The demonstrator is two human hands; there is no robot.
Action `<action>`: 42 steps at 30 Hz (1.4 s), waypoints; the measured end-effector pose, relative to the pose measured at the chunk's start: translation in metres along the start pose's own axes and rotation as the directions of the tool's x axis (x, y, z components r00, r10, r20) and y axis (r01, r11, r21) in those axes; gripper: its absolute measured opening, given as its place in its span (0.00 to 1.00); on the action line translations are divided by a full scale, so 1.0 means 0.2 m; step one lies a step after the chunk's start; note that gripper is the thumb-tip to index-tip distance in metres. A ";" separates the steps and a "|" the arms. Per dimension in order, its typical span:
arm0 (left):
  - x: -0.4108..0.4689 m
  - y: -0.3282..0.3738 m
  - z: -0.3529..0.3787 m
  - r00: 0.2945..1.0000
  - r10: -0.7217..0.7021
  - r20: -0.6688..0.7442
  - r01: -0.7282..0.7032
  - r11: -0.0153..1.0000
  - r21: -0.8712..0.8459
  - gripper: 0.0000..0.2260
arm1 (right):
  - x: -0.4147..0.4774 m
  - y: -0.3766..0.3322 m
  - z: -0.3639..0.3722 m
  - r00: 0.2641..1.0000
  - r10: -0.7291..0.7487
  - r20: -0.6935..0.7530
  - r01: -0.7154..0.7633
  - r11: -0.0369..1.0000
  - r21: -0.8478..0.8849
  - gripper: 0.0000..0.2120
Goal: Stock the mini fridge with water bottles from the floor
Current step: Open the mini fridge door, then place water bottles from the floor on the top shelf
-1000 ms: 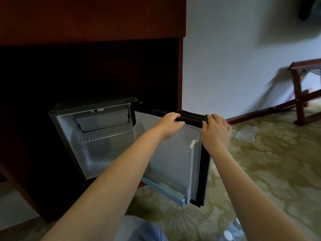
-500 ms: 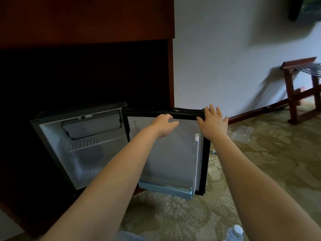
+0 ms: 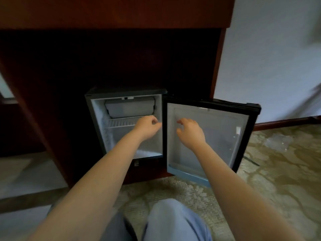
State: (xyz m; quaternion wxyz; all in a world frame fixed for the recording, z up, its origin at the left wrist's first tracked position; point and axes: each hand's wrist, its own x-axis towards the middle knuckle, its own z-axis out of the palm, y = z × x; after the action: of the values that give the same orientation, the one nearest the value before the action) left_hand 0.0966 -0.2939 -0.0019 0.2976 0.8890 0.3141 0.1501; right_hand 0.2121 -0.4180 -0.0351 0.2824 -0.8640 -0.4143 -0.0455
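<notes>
The black mini fridge (image 3: 97, 101) stands under a dark wooden cabinet with its door (image 3: 250, 136) swung fully open to the right. Inside I see a grey freezer box (image 3: 129, 108) and a wire shelf (image 3: 119, 122), with no bottles on it. My left hand (image 3: 147, 127) hovers in front of the shelf with its fingers loosely curled and holds nothing. My right hand (image 3: 190, 133) is in front of the door's inner liner, fingers apart and empty. A clear crumpled plastic wrap or bottle (image 3: 278, 142) lies on the carpet to the right.
Dark wooden cabinet (image 3: 121, 13) encloses the fridge above and to the left. A white wall (image 3: 269, 58) with a wooden baseboard runs at the right. Patterned carpet (image 3: 278, 180) covers the floor. My knees in light blue trousers (image 3: 173, 221) are at the bottom.
Both hands have let go of the door's top edge and dropped lower, in front of the open fridge. The door has swung wider to the right. My view has shifted right and down.
</notes>
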 end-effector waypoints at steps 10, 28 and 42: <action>-0.28 -0.59 -0.27 0.975 -0.182 -0.124 0.179 0.983 -0.030 0.12 | -0.07 -0.52 0.35 0.935 -0.221 0.277 0.243 0.969 -0.046 0.15; -0.16 -0.18 0.47 0.965 0.041 0.260 -0.015 0.995 -0.102 0.11 | -0.41 0.24 0.40 0.932 0.341 0.125 -0.341 0.940 -0.023 0.15; -0.43 0.29 1.53 0.693 0.126 0.710 -0.163 0.987 -0.017 0.09 | -1.14 1.26 0.30 0.654 0.750 0.103 -0.736 0.661 -0.144 0.19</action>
State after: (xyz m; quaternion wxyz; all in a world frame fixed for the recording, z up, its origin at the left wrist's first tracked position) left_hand 0.1974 -0.5193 -0.2102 0.3613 0.9070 0.1085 -0.1873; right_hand 0.2413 -0.6686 -0.2692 0.2044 -0.9703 -0.0426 0.1222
